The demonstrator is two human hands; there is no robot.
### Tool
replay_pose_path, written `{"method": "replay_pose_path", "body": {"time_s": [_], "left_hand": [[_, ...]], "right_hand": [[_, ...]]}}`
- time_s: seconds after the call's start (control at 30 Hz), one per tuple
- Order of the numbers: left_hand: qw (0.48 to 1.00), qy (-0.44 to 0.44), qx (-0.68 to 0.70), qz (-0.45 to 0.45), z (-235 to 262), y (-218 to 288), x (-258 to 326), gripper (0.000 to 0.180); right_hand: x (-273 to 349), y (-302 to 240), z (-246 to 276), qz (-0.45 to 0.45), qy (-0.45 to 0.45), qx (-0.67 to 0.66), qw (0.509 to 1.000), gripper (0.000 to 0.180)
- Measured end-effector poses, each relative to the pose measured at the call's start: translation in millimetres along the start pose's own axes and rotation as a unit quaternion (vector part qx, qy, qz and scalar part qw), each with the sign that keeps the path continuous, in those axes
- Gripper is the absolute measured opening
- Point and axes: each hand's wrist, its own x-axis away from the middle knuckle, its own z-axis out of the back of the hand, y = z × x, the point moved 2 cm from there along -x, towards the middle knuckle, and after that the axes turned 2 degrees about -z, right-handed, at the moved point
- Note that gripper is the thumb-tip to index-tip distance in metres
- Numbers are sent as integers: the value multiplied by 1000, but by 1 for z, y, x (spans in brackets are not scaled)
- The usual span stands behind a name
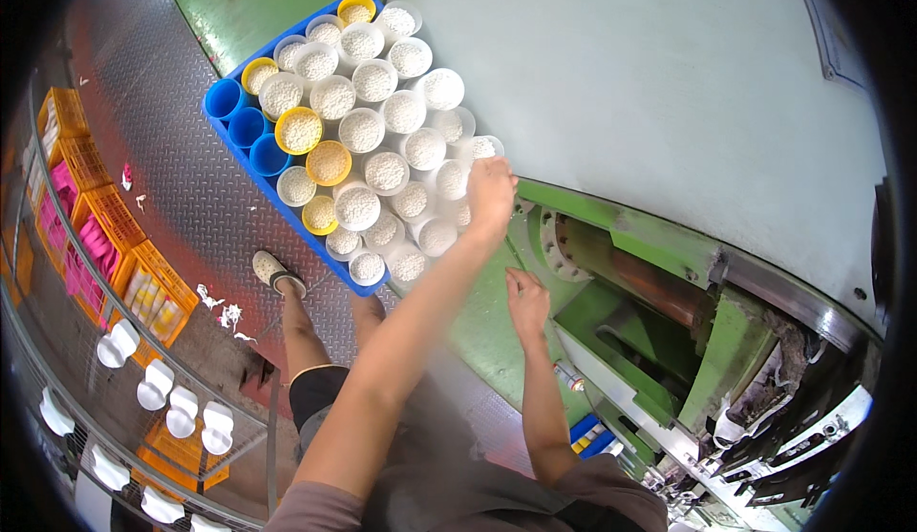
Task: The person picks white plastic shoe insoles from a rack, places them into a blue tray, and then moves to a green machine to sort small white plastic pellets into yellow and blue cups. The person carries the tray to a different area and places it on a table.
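Observation:
My left hand (491,194) reaches to the right edge of a blue tray (250,183) packed with cups. Its fingers are curled closed at a translucent cup (485,146) of white pellets and overlap the near rim. Whatever they grip is hidden behind the hand. Lower and to the right, my right hand (527,305) hovers over green metal with its fingers drawn together and nothing visible in them. Several more translucent cups (362,130) hold white pellets. Among them stand yellow cups (299,131) of pellets, and blue cups (249,127) line the tray's left edge.
A broad grey panel (650,74) lies beyond the tray, with green machinery (659,293) at right. Left are orange crates (158,293) with pink and yellow items, and a wire rack (105,417) bearing white shoe-like pieces (181,412). White scraps (229,315) litter the floor.

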Motion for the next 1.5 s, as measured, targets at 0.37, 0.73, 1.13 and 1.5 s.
{"method": "replay_pose_path", "body": {"time_s": [0.37,0.73,1.13,1.5], "left_hand": [[981,-172,-91,7,-7,-33,11,30],[961,-157,-136,181,87,-108,93,28],[954,18,-276,-113,199,8,90,18],[892,158,-307,-293,221,55,57,30]], "right_hand": [[6,-4,12,75,25,-22,997,18],[-60,-128,35,177,117,-104,972,12],[-146,-240,-37,312,70,243,916,13],[-90,-178,56,158,-89,312,933,23]]}}
